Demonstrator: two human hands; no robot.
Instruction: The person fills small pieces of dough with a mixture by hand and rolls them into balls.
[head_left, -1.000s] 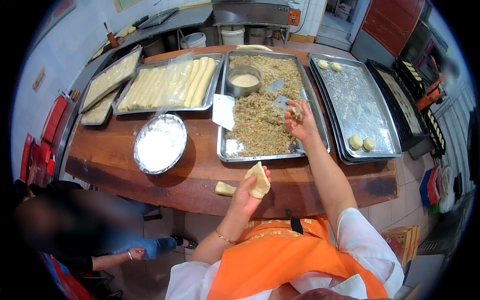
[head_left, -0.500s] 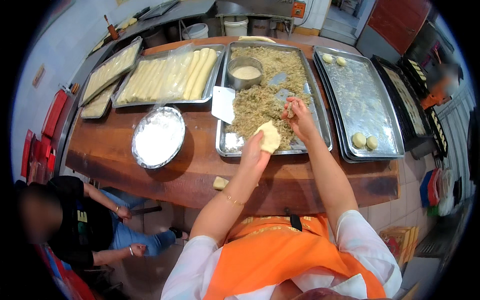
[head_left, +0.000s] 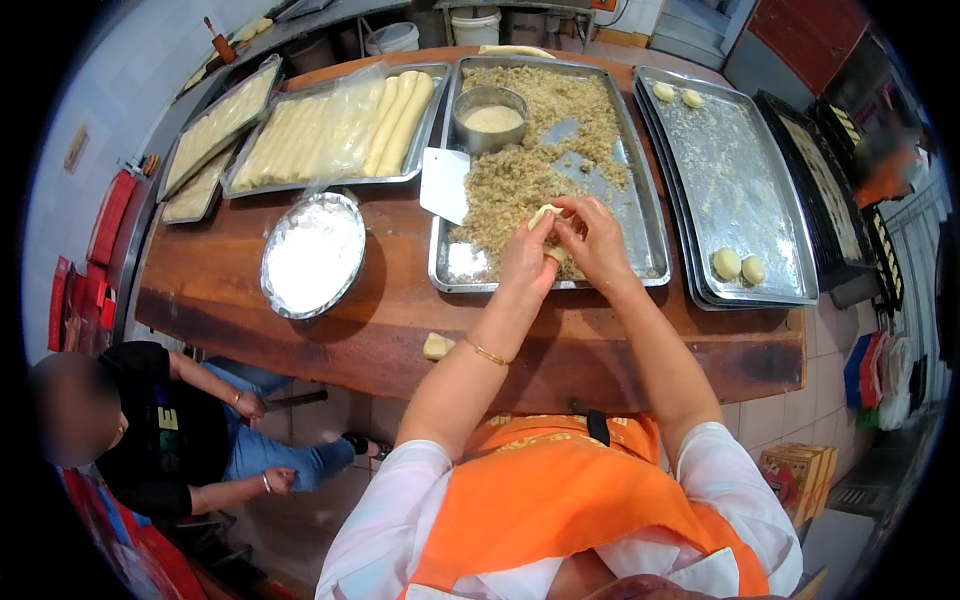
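My left hand (head_left: 527, 256) is closed around a pale dough wrapper (head_left: 541, 215), held over the near part of a metal tray (head_left: 650, 262). My right hand (head_left: 592, 245) meets it from the right, with thumb and fingers pressed together at the dough. Any filling inside the wrapper is hidden by my fingers. Beneath my hands, crumbly brown filling (head_left: 505, 190) covers much of the tray. A metal bowl (head_left: 492, 140) of pale crumbs and a white scraper (head_left: 444, 186) rest in and against this tray. A small dough lump (head_left: 438, 346) lies near the table edge.
Left of me stand a bowl of white flour (head_left: 314, 256) and a tray of dough logs (head_left: 400, 125) partly under plastic. At the right, stacked baking trays (head_left: 735, 190) carry a few dough balls (head_left: 726, 264). A seated person (head_left: 160, 430) is at the left; another is far right.
My right hand has come left from above the filling to the dough in my left hand. The flat wrapper is now gathered between both hands. The view has shifted slightly.
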